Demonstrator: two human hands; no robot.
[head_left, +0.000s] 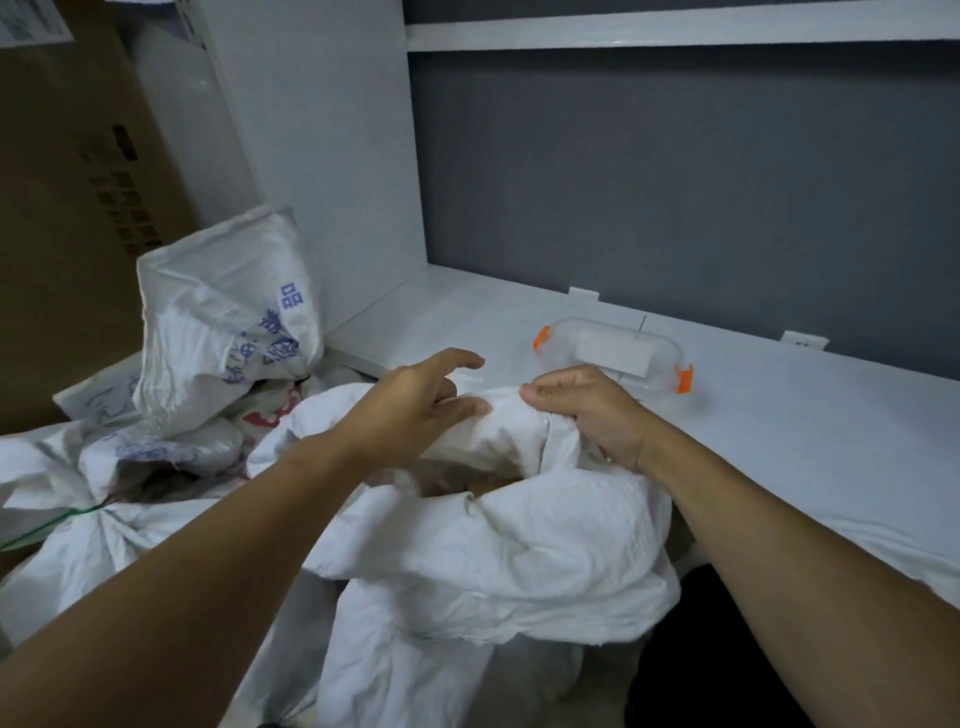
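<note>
Standing at the far left, a brown cardboard box (62, 208) is filling the corner. Below it, a tied sack (67, 540) is lying on its side, with a green cord (52, 522) cinching its neck. Just right of that, a printed sack (218, 312) with blue characters is sitting upright and leaning towards a white upright panel (322, 156).

Moving right, the left hand (415, 408) is reaching over the far rim of the white sack (519, 545). Its fingers are lying mostly straight and spread; the lower ones are resting on the fabric while the index finger is lifting clear above it. It is gripping nothing.

The white sack is sitting at the centre, low in the view between the two forearms, crumpled and pressing against the front edge of the shelf (779, 415). Its mouth is gaping open, and something brownish is showing inside, too dim to identify.

The right hand (592, 410) is clutching a bunch of the sack's rim, with its fingers curling tightly round the gathered fabric and its thumb pressing on top.

Just beyond that hand, a clear container (613, 348) with orange clasps (542, 339) is lying on the shelf, near the hand but apart from it. Behind it, a grey wall (675, 182) is running off to the right.
</note>
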